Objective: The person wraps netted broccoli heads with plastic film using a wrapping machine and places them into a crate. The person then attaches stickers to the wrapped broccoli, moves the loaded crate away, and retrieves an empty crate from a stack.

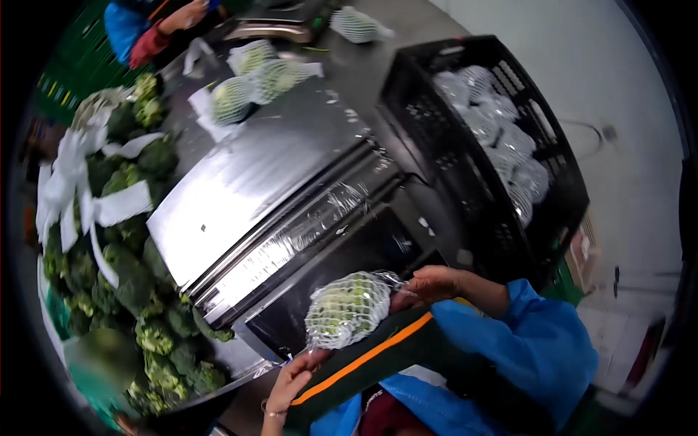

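A head of broccoli (347, 311) in a white foam net sits between my two hands, covered in clear plastic film. At its lower left end, the fingers of my left hand (294, 378) are closed on the film-covered bundle. On the opposite end, my right hand (434, 282) grips the gathered film. Just beyond the bundle is the film-wrapping machine (291, 261), with clear film lying along its bar. Parts of my fingers are hidden behind the bundle.
Loose broccoli (127, 280) is heaped at left, with white foam nets (123, 206) on top. Several netted heads (273, 80) lie on the metal table (320, 120). A black crate (418, 123) at right holds wrapped bundles (498, 134). Another person's hand (185, 16) shows at top left.
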